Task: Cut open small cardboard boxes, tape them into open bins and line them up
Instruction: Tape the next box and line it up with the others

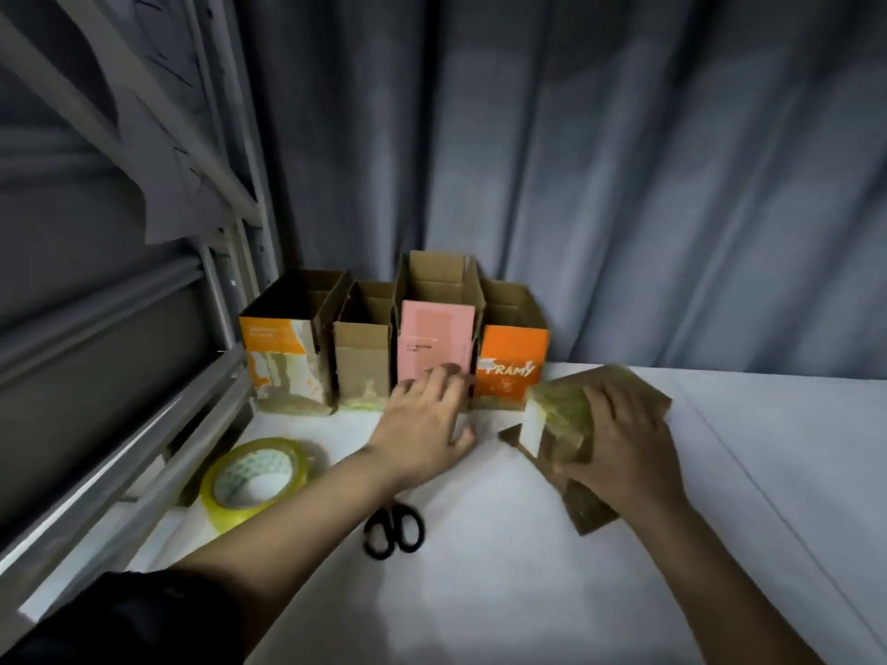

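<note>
A row of open cardboard bins stands at the back of the white table (528,592): an orange-and-white bin (283,357), a plain brown bin (362,357), a taller pink-fronted bin (434,343) and an orange bin (513,362). My left hand (427,424) reaches forward with straight fingers touching the lower front of the pink bin. My right hand (624,439) grips a taped brown box (561,424) lying tilted on the table to the right of the row.
A roll of clear tape (257,477) lies at the left front. Black scissors (394,527) lie under my left forearm. A grey metal rack (144,328) borders the table's left side. A grey curtain (576,160) hangs behind.
</note>
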